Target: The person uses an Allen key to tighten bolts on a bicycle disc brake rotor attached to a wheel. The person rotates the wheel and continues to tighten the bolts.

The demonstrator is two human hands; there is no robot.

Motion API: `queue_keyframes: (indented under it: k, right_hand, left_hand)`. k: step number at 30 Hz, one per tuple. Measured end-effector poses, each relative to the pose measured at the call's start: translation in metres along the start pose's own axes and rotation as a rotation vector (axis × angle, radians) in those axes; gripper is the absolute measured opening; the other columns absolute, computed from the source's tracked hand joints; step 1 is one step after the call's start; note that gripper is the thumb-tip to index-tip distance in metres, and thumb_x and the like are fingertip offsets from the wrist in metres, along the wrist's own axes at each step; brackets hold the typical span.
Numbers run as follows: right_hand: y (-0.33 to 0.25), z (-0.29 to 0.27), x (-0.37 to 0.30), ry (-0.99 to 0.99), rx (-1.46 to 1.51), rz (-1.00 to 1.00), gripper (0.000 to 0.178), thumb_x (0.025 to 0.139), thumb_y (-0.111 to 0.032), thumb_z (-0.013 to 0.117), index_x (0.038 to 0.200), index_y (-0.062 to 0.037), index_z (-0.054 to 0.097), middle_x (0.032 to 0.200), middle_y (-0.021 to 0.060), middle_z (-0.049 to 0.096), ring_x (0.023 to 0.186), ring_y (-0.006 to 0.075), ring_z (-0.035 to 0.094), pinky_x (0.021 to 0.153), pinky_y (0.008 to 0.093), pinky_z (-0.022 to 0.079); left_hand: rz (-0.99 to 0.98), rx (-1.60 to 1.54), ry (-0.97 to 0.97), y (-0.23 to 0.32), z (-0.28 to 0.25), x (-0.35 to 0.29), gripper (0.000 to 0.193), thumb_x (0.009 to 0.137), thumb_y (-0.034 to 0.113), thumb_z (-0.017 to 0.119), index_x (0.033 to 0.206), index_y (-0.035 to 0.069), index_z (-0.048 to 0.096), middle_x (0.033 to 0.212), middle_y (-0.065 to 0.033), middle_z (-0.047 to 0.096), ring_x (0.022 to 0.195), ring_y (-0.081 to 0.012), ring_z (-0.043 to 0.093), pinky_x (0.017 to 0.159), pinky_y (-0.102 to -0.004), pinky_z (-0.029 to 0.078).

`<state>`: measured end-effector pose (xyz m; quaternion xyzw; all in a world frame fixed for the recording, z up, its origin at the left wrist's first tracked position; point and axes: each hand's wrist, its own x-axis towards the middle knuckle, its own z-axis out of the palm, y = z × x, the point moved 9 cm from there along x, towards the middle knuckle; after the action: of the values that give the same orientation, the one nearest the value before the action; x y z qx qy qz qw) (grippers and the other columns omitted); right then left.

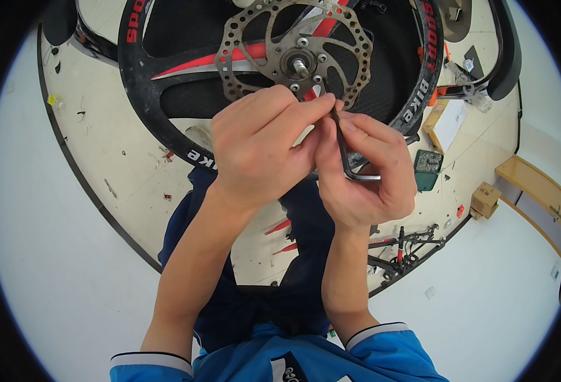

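Note:
A black L-shaped hex key [341,143] runs between my two hands, its upper end by a bolt near the hub. My left hand [251,143] pinches the key's upper part between thumb and forefinger. Lower down, my right hand [379,169] has its fingers curled around the shaft, and the bent short arm sticks out across the palm. Just beyond lies a metal brake disc [359,48] with drilled holes, mounted on a black bicycle wheel [139,102] with red and white spoke markings. A threaded axle [300,66] stands up at its centre, ringed by several bolts. My fingers partly cover the disc's near edge.
Black chair armrests [504,63] flank the wheel. On the floor to the right are an open dark green case [428,162], a shallow box [446,124] and a cardboard box [485,198]. Black bicycle frame parts [400,247] lie behind my right forearm. Small scraps dot the floor.

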<state>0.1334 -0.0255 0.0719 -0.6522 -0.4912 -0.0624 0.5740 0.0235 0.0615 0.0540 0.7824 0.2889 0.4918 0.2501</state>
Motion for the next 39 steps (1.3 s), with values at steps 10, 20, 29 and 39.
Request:
queue_keyframes:
  k: [10, 20, 29, 39]
  right_hand:
    - [0.011, 0.008, 0.000, -0.038, 0.101, 0.101, 0.025, 0.065, 0.009, 0.083, 0.087, 0.0008, 0.073, 0.088, 0.0132, 0.074, 0.072, 0.0164, 0.070, 0.055, 0.0230, 0.054]
    - [0.009, 0.010, 0.004, -0.069, 0.109, 0.039, 0.029, 0.070, 0.014, 0.075, 0.096, 0.0000, 0.076, 0.095, 0.0130, 0.074, 0.078, 0.0158, 0.071, 0.056, 0.0213, 0.054]
    - [0.025, 0.006, -0.002, -0.004, 0.212, 0.211, 0.030, 0.069, 0.009, 0.082, 0.096, -0.0017, 0.076, 0.095, 0.0109, 0.074, 0.074, 0.0120, 0.069, 0.056, 0.0192, 0.052]
    - [0.030, 0.009, -0.003, -0.111, 0.289, 0.325, 0.024, 0.076, 0.011, 0.074, 0.097, 0.0004, 0.077, 0.097, 0.0125, 0.077, 0.075, 0.0109, 0.070, 0.056, 0.0177, 0.050]
  left_hand:
    - [-0.019, -0.004, 0.005, -0.006, 0.000, 0.000, 0.025, 0.062, 0.001, 0.081, 0.084, 0.008, 0.073, 0.066, -0.0004, 0.055, 0.052, -0.0153, 0.055, 0.045, -0.0257, 0.040]
    - [-0.112, -0.063, -0.045, -0.013, 0.004, 0.005, 0.023, 0.066, 0.000, 0.079, 0.085, 0.009, 0.073, 0.064, 0.0014, 0.056, 0.051, -0.0117, 0.055, 0.045, -0.0241, 0.040]
    - [-0.112, -0.067, -0.033, -0.010, 0.007, 0.004, 0.024, 0.066, 0.001, 0.078, 0.088, 0.010, 0.074, 0.062, 0.0010, 0.056, 0.050, -0.0127, 0.053, 0.046, -0.0254, 0.040]
    - [-0.106, -0.063, -0.138, -0.017, 0.014, 0.005, 0.022, 0.068, 0.003, 0.078, 0.089, 0.010, 0.075, 0.060, 0.0002, 0.054, 0.052, -0.0152, 0.054, 0.048, -0.0270, 0.042]
